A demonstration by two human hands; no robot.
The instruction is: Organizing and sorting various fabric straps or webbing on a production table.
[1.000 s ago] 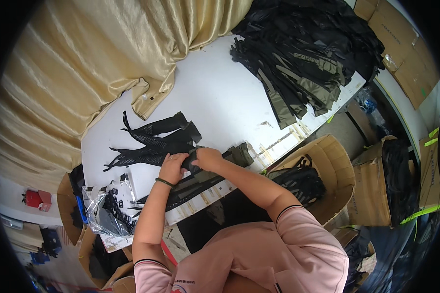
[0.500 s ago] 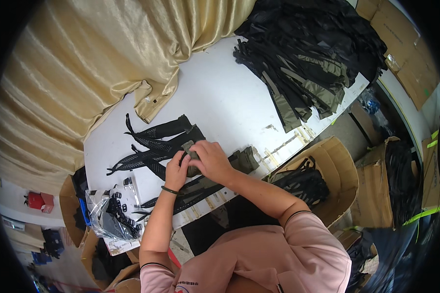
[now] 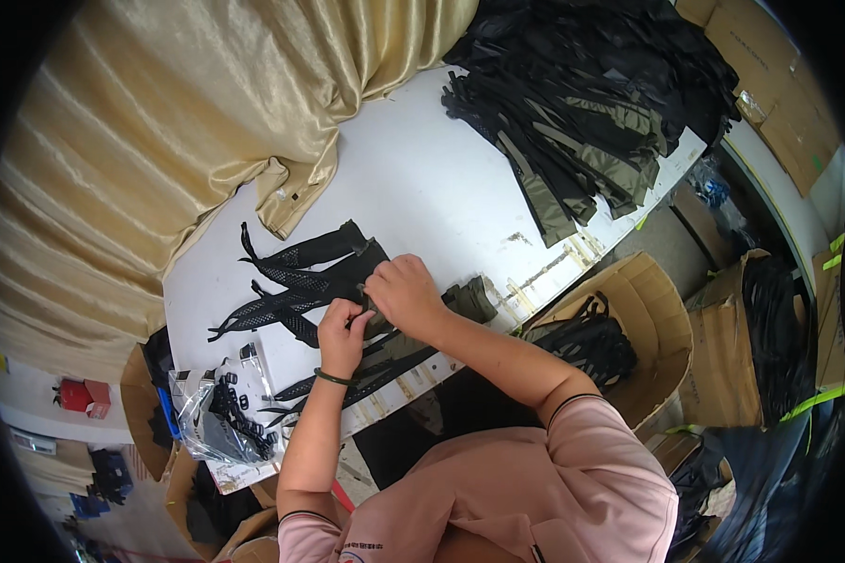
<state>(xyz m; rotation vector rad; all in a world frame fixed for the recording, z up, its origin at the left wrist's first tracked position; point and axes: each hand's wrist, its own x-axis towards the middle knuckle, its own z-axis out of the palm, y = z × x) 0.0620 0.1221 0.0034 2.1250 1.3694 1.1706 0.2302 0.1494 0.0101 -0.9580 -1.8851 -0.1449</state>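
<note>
On the white table [image 3: 413,150] lie black mesh fabric straps [image 3: 296,272] with olive parts, their narrow tails pointing left. My left hand [image 3: 342,336] is closed, thumb and fingers pinching the edge of an olive-and-black fabric piece [image 3: 377,324]. Right beside it, my right hand [image 3: 406,293] grips the same piece with bent fingers, its fingertips partly hidden. More olive-and-black strap pieces [image 3: 394,355] lie under my wrists along the table's near edge. To the left of my left forearm is a clear plastic bag [image 3: 202,422] with small black buckles [image 3: 230,408].
A large heap of black and olive straps [image 3: 582,131] covers the far right of the table. Gold curtain fabric [image 3: 188,122] hangs over the far left edge. An open cardboard box [image 3: 657,328] with black pieces stands below the right edge; another box [image 3: 183,507] stands lower left.
My hands have moved slightly apart, the right one up and the left one down. The olive flap that stood up between them is now lowered and mostly hidden.
</note>
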